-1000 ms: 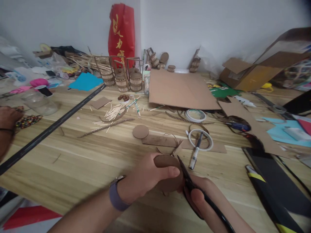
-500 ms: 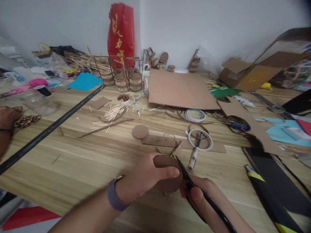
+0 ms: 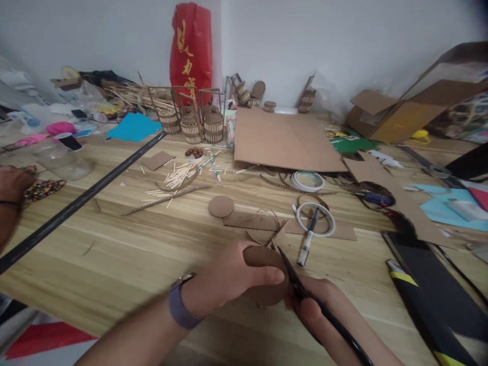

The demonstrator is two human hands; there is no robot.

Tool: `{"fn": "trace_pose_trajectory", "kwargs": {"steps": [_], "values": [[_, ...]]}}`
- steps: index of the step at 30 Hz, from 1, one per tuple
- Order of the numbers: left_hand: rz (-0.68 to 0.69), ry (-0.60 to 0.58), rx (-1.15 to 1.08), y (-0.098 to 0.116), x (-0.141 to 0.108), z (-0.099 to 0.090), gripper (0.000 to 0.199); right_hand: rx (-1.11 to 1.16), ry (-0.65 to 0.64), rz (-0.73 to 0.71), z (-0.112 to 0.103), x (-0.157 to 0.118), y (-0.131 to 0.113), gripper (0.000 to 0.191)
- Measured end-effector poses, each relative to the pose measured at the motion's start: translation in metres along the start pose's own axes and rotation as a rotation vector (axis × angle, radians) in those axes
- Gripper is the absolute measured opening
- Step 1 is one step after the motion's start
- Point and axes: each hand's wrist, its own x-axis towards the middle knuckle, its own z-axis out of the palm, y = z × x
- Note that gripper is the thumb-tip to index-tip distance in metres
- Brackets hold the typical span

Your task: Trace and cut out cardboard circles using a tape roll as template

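Note:
A round brown cardboard disc [image 3: 267,292] is pinched in my left hand [image 3: 229,279], its thumb lying across the face. My right hand [image 3: 318,300] is wrapped round the handles of black scissors [image 3: 297,284], whose blades are slightly apart at the disc's right edge. Thin cardboard offcuts [image 3: 280,234] lie just beyond the blade tips. Another cardboard disc [image 3: 221,206] rests flat on the table, touching or close to a long cardboard strip [image 3: 249,220].
Beyond the hands are a marker [image 3: 308,239], a white tape roll [image 3: 315,219], a large cardboard sheet [image 3: 285,140], matchsticks [image 3: 181,174] and small baskets [image 3: 190,127]. Another person's hand [image 3: 17,184] is by beads at far left.
The scissor blades have parted slightly at the disc's edge. The view has shifted a little; both hands stay in nearly the same place.

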Motion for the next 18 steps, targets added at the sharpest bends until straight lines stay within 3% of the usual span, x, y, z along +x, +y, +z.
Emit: {"fn": "trace_pose_trajectory", "kwargs": {"steps": [12,18], "values": [[-0.005,0.003,0.045,0.001,0.001,-0.003,0.031,-0.031,-0.022,0.037,-0.002,-0.003,0.003,0.078],[0.045,-0.17,0.064,0.003,0.0,-0.005,0.026,0.034,-0.072,0.007,-0.002,-0.003,0.01,0.079]]}}
